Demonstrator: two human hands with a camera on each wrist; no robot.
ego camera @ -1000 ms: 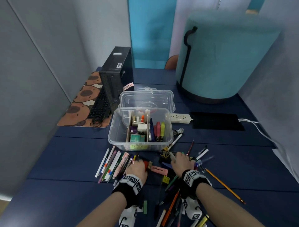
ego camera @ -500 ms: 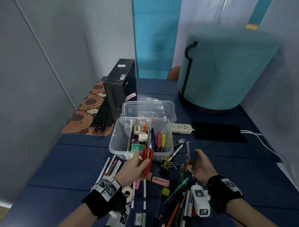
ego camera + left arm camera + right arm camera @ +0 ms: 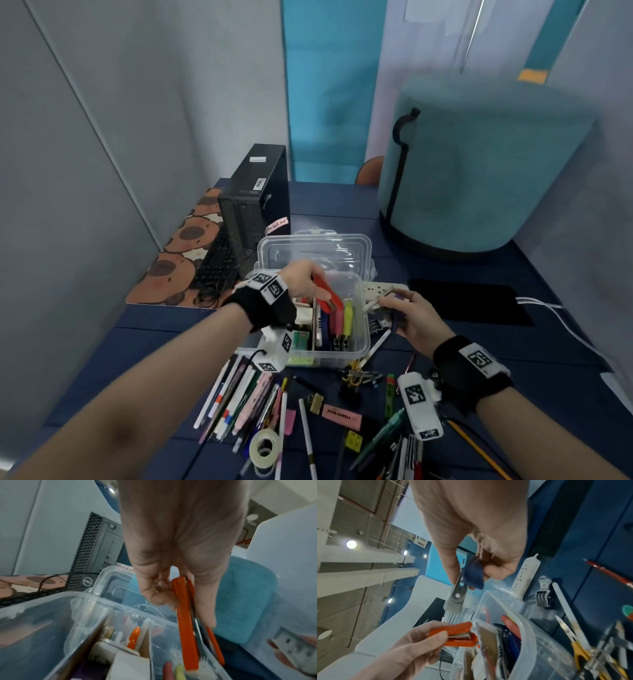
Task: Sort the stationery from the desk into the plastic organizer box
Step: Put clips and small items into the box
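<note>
Clear plastic organizer box on the dark blue desk is partly filled: pink and yellow markers and small cards stand in its compartments. Left hand pinches a red-orange stapler, tilted, low end over the box's right compartment. Right hand, just right of the box rim, curls round a blue-handled metal tool. Judgement: well under halfway; many pens, a tape roll and a pink eraser lie unsorted near the box.
</note>
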